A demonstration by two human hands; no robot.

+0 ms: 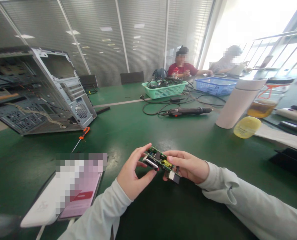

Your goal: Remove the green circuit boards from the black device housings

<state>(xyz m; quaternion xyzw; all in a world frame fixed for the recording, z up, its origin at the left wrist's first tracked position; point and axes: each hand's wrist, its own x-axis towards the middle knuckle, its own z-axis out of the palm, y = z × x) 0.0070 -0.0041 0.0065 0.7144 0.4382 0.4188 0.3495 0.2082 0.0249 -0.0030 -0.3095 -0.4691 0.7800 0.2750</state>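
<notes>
A small green circuit board (160, 160) with a yellow component, a dark chip and a silvery block at its lower right end is held up above the green table (123, 130). My left hand (136, 173) grips its left end between thumb and fingers, by a black-and-silver part. On the other side, my right hand (188, 165) holds the board near the yellow component, thumb and fingers around its edge. The board is tilted, its right end lower.
An open computer case (86, 113) stands at the left, an orange-handled screwdriver (84, 133) by it. Phones (88, 200) lie front left. Beyond are a power screwdriver (185, 112), green basket (165, 90), blue basket (214, 87), tumbler (235, 106), yellow container (247, 127) and two people.
</notes>
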